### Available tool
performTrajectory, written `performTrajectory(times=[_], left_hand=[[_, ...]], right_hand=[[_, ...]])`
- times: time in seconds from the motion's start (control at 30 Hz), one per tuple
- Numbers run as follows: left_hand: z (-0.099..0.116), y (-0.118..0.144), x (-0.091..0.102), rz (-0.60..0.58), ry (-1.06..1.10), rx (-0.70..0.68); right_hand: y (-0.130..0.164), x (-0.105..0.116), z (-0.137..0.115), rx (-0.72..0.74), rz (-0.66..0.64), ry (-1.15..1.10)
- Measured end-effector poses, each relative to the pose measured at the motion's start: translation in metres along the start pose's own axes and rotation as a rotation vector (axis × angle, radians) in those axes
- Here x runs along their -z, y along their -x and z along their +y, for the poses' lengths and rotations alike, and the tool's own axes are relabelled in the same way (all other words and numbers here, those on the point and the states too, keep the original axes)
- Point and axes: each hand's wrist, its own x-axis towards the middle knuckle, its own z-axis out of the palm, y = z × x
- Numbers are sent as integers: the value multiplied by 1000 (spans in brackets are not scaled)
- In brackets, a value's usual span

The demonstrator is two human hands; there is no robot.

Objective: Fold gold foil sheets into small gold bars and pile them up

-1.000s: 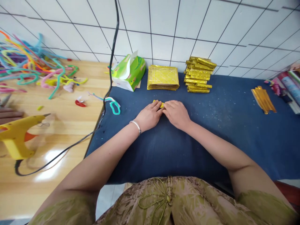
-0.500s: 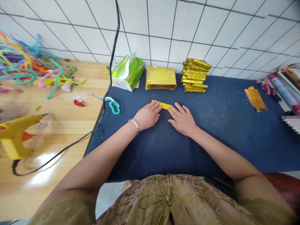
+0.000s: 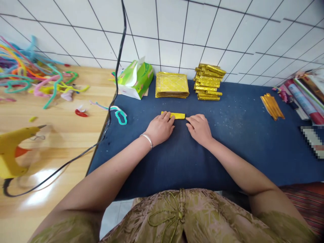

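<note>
A folded strip of gold paper (image 3: 179,116) lies crosswise on the dark blue cloth. My left hand (image 3: 161,128), with a silver bangle at its wrist, rests flat on the strip's left part; its fingers are stretched out and hide some of it. At the right end, the fingertips of my right hand (image 3: 199,130) are right beside the strip. Those fingers are bent and drawn together, and nothing shows between them. Behind the hands stand a stack of flat gold paper sheets (image 3: 172,84) and a pile of folded gold strips (image 3: 208,82).
A green tissue box (image 3: 136,79) stands at the back left. Pipe cleaners (image 3: 53,84) and a yellow glue gun (image 3: 15,150) lie on the wooden table, the gun's black cord (image 3: 76,157) running upward. Orange-gold strips (image 3: 272,106) lie at the right, near books (image 3: 306,98).
My right hand has lifted off the strip's right end, and its spread fingers have drawn together. My left hand stays on the strip. The view has shifted slightly.
</note>
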Motion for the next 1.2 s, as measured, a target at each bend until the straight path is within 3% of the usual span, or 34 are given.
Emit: performTrajectory(times=[0.33, 0.7, 0.9, 1.2], left_hand=[[6, -8, 7, 8, -44, 16], [10, -10, 17, -109, -95, 24], [13, -11, 19, -161, -142, 39], [13, -11, 18, -152, -144, 39]], right_hand=[[-8, -9, 16, -34, 29, -147], [-14, -8, 43, 185, 42, -177], [-10, -8, 38, 192, 116, -158], [-9, -8, 33, 231, 43, -66]])
